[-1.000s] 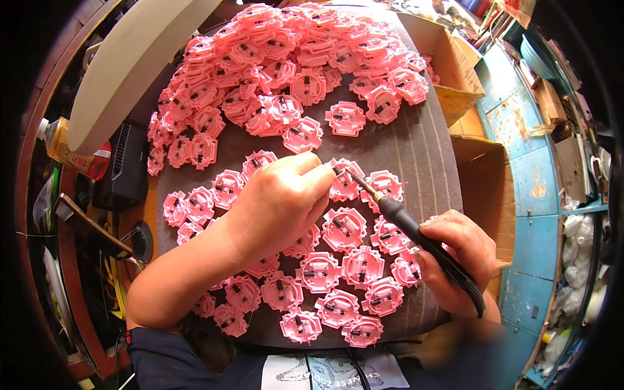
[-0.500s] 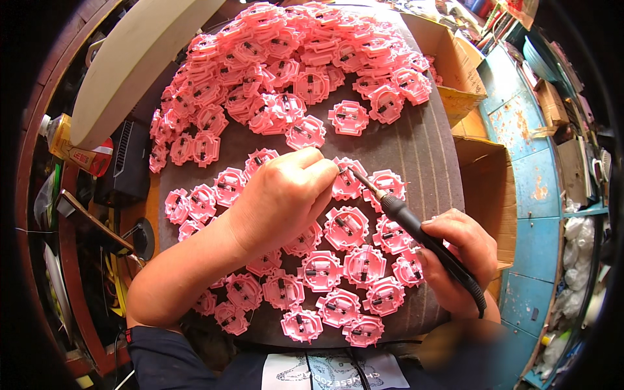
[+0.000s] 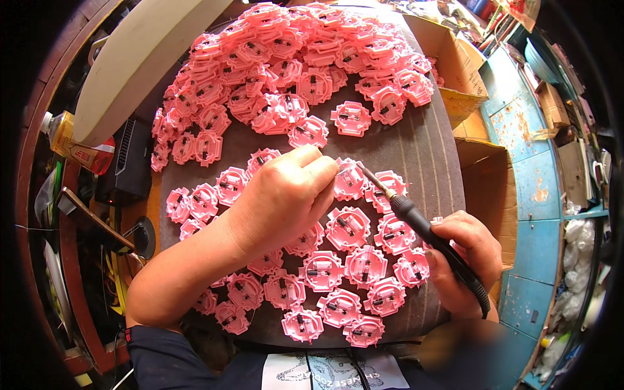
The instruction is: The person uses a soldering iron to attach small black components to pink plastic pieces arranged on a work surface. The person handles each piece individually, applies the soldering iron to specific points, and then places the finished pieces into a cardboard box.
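Observation:
A black soldering iron [image 3: 426,231] is gripped in my right hand [image 3: 469,260], its metal tip angled up and left. The tip hovers by the upper right edge of a pink plastic part [image 3: 350,180] with small black pieces inside. My left hand [image 3: 289,185] is closed in a pinch just left of that part; what its fingertips hold is too small to make out. Similar pink parts, such as one [image 3: 347,227] below the tip and one [image 3: 322,271] nearer me, lie spread face up around and under my left forearm.
A large heap of pink parts [image 3: 279,49] covers the far side of the dark striped work surface [image 3: 426,162]. Open cardboard boxes [image 3: 491,188] stand along its right edge, beside blue cabinets [image 3: 530,244]. A pale curved panel [image 3: 140,62] leans in at the upper left.
The soldering iron's tip has drawn slightly right, away from my left fingertips, and my right hand has shifted a little right with it. My left hand keeps its pinch.

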Demonstrator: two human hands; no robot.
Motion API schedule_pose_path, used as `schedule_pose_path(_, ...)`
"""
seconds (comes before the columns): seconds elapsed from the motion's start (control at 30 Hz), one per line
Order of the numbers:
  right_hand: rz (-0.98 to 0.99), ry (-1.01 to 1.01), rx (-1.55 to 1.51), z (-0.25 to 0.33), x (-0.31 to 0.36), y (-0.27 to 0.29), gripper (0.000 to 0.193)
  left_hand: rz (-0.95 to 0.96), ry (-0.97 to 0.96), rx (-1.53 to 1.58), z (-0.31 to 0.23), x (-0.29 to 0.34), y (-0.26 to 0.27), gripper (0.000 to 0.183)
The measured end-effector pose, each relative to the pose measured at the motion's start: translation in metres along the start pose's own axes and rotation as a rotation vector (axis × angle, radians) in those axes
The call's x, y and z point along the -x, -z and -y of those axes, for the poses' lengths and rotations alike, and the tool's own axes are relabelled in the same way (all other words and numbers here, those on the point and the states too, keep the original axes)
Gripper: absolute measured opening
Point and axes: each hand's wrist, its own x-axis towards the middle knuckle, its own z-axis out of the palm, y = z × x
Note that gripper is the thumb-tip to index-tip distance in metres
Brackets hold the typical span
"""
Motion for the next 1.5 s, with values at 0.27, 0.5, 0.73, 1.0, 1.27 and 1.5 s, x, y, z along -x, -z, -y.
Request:
schedule_pose_path(0.27,-0.002,0.025,0.01,0.002,0.0,0.003,0.034,0.057,-0.033,0.05,-0.004,0.0,0.0,0.018)
schedule_pose_path(0.5,-0.005,0.024,0.016,0.004,0.0,0.003,0.035,0.109,-0.038,0.035,-0.007,0.0,-0.001,0.017)
schedule_pose_path(0.73,0.011,0.049,0.014,0.004,-0.003,0.003,0.035,0.122,-0.034,0.043,-0.007,0.0,-0.002,0.019)
schedule_pose_path(1.0,0.013,0.023,0.014,0.004,0.0,0.004,0.035,0.127,-0.037,0.021,-0.008,-0.001,-0.004,0.019)
schedule_pose_path(1.27,-0.007,0.032,0.01,0.005,0.001,0.003,0.035,0.072,0.01,0.013,-0.008,0.007,0.003,0.017)
schedule_pose_path(1.5,0.058,0.046,-0.003,0.006,-0.003,0.003,0.037,0.081,-0.019,0.035,-0.006,0.009,0.002,0.018)
